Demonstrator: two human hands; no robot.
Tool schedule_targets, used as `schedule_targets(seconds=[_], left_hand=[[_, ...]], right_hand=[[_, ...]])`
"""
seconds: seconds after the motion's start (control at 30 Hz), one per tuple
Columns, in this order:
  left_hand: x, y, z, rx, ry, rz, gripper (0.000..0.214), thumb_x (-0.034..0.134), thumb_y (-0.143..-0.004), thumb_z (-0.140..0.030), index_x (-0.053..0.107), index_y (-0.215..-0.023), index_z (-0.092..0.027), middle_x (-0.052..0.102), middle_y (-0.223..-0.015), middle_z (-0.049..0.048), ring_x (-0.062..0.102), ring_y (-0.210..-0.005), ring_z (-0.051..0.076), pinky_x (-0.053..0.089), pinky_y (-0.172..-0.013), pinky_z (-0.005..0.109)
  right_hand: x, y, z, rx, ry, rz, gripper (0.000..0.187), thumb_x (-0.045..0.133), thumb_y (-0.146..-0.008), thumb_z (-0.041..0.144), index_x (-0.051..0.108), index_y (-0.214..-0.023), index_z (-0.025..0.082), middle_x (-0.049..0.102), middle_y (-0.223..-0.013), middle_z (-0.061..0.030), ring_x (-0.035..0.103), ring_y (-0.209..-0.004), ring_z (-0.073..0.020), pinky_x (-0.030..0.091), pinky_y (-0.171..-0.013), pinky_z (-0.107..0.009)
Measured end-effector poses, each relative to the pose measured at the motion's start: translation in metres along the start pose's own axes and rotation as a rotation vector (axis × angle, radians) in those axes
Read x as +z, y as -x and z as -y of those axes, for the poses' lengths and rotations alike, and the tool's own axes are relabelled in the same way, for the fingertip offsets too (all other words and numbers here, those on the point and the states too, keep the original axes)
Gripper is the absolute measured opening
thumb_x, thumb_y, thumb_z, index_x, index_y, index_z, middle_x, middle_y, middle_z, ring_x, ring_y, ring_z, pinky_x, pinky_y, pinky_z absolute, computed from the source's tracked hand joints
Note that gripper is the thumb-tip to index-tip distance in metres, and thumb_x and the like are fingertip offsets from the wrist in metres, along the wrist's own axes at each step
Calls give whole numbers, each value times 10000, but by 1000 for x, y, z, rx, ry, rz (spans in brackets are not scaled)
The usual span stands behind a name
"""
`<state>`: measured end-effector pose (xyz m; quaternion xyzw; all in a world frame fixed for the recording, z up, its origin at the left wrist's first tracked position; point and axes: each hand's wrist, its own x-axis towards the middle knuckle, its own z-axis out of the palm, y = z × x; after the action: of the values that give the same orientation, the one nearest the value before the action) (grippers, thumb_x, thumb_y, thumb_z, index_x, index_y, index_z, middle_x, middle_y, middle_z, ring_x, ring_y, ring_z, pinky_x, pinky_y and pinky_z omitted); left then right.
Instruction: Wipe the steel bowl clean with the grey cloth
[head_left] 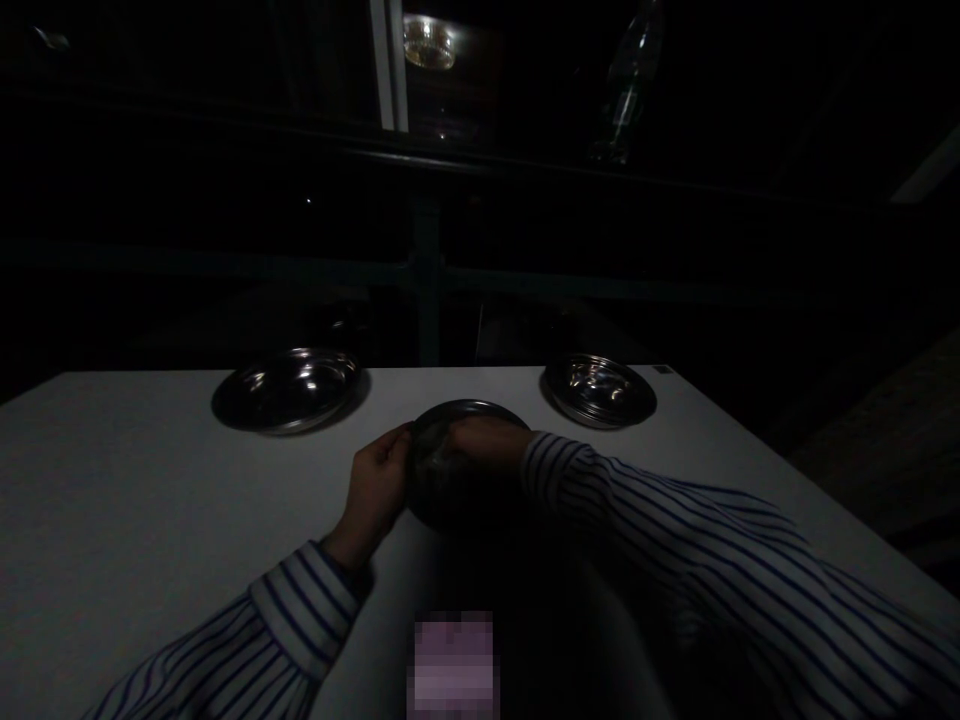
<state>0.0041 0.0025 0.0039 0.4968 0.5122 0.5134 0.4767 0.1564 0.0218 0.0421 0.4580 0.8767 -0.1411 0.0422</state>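
In dim light a dark metal bowl point(450, 495) is tilted up off the white table point(135, 520) in front of me. My left hand point(377, 487) grips its left rim with curled fingers. My right hand point(480, 440) reaches inside the bowl with fingers pressed together; something may lie under them, but it is too dark to name. Both arms wear white sleeves with blue stripes.
Two more shiny metal bowls stand at the table's far edge, one point(289, 390) at the left and one point(598, 390) at the right. Beyond the table is a dark rail. A lit round dish point(429, 42) and a glass bottle point(626, 80) show far behind.
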Motion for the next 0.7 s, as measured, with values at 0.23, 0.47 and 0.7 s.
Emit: schedule_targets(seconds=[0.23, 0.47, 0.7], left_hand=[[-1, -2, 1, -6, -10, -6, 351, 572, -715, -339, 682, -963, -116, 718, -881, 98, 650, -814, 231, 484, -779, 356], [-2, 0, 0, -15, -2, -18, 365, 580, -709, -349, 675, -968, -111, 718, -896, 102, 647, -856, 236, 487, -765, 340], [-4, -5, 1, 28, -9, 34, 366, 567, -720, -367, 673, -955, -108, 714, -919, 99, 653, -814, 225, 492, -746, 328]], right_hand=[[12, 3, 5, -145, 186, 11, 233, 484, -828, 122, 635, -1005, 128, 632, -1061, -99, 589, -957, -173, 439, -819, -262], [-1, -2, 0, -61, 268, -48, 260, 437, -856, 136, 626, -1034, 122, 608, -1096, -134, 572, -1019, -234, 456, -816, -331], [-4, 13, -14, 49, 316, -11, 231, 480, -844, 199, 658, -954, 103, 663, -952, -159, 642, -859, -244, 497, -683, -313]])
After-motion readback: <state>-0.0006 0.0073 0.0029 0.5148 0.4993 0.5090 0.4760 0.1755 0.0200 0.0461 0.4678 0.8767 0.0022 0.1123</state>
